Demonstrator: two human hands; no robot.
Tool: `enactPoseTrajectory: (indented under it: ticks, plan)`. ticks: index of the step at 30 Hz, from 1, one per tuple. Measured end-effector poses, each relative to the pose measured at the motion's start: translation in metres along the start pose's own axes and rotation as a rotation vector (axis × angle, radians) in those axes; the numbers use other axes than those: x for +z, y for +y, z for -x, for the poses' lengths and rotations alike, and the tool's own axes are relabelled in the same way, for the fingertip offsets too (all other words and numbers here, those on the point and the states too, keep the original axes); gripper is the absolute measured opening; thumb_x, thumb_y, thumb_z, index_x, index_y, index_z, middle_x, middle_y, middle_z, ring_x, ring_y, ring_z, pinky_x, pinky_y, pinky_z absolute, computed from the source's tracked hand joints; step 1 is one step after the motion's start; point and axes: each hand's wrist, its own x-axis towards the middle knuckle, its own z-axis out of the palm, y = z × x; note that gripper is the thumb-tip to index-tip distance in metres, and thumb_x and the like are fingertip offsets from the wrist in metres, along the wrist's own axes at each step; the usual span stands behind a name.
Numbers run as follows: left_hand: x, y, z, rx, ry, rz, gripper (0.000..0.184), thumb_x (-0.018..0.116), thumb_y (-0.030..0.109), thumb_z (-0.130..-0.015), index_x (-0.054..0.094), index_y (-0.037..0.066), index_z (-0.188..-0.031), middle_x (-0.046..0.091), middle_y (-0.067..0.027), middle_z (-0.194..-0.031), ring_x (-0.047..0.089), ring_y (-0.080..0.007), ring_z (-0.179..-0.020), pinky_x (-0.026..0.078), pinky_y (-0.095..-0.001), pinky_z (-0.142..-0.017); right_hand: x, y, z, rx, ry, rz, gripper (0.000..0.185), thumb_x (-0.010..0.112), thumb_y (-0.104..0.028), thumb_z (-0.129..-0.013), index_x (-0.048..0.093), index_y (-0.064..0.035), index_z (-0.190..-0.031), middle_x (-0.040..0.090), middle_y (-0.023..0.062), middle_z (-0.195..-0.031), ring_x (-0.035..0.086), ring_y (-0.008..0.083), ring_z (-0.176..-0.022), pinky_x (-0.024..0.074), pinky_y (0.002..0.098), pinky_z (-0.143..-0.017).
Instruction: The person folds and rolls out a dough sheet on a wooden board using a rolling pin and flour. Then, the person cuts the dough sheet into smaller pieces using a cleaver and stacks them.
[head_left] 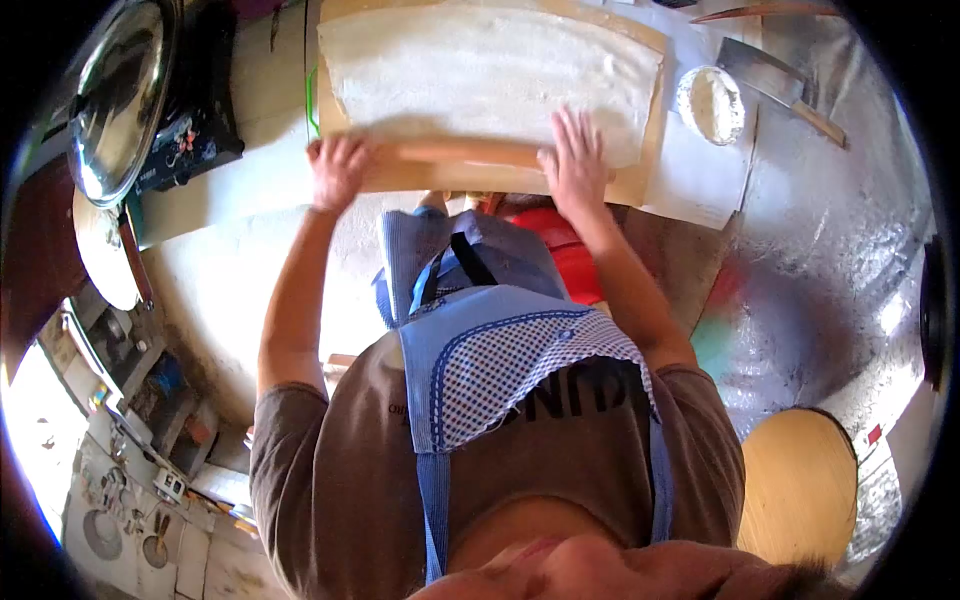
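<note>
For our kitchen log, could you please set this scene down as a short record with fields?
Surface: wooden board
Material: thin pale dough sheet, covering most of the board
Tool: wooden rolling pin, along the dough's near edge
Left hand: over the pin's left end; grip unclear
Right hand: over the pin's right end, fingers extended toward the dough
Right of board: round container of white powder; cleaver beyond it
Clothing: blue apron, brown T-shirt
</note>
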Motion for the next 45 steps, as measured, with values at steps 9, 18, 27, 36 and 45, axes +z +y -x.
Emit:
enactPoseTrajectory:
  ticks: [9,18,27,36,45]
  plan:
    - [0.015,-0.036,0.040,-0.162,0.109,0.289,0.039,0.062,0.019,-0.087,0.062,0.026,-0.124,0.058,-0.0004,-0.116,0.051,-0.0246,-0.115,0.031,-0.0503,-0.107,0.008,-0.031,0.009,0.029,-0.051,0.101,0.072,0.060,-0.043,-0.092,0.033,-0.0116,-0.151,0.023,0.0056,-0.161,0.019,0.0343,-0.148,0.0174,0.0602,-0.115]
    - [-0.008,-0.082,0.007,-0.057,0.049,0.033,0.039,0.066,0.020,-0.084,0.060,0.021,-0.122,0.062,-0.0004,-0.112,0.058,-0.0217,-0.106,0.037,-0.0446,-0.101,0.005,-0.027,-0.068,-0.020,0.165,-0.044,0.064,0.049,-0.045,-0.097,0.036,-0.0108,-0.149,0.026,0.0075,-0.160,0.023,0.0346,-0.146,0.0205,0.0559,-0.116]
    - [-0.014,-0.064,0.053,-0.077,-0.046,0.183,0.041,0.070,0.027,-0.079,0.059,0.013,-0.116,0.064,-0.0041,-0.111,0.059,-0.0231,-0.103,0.038,-0.0436,-0.097,0.011,-0.070,0.020,0.084,0.040,0.088,0.073,0.062,-0.032,-0.090,0.032,-0.0015,-0.149,0.029,0.0166,-0.157,0.024,0.0391,-0.145,0.0202,0.0523,-0.117]
    - [-0.003,-0.087,0.019,-0.011,0.086,0.164,0.034,0.069,0.027,-0.081,0.061,0.017,-0.112,0.065,0.0001,-0.109,0.058,-0.0216,-0.101,0.037,-0.0433,-0.095,0.031,-0.069,-0.028,0.062,0.108,0.181,0.074,0.053,-0.050,-0.093,0.031,-0.0084,-0.151,0.031,0.0117,-0.157,0.024,0.0340,-0.146,0.0196,0.0547,-0.117]
    - [-0.007,-0.090,-0.006,0.001,0.078,0.111,0.035,0.068,0.028,-0.083,0.062,0.015,-0.115,0.065,-0.0023,-0.107,0.059,-0.0228,-0.102,0.042,-0.0438,-0.090,0.018,-0.037,-0.073,0.138,0.204,0.149,0.063,0.049,-0.041,-0.097,0.035,-0.0086,-0.149,0.030,0.0112,-0.157,0.026,0.0322,-0.145,0.0227,0.0536,-0.116]
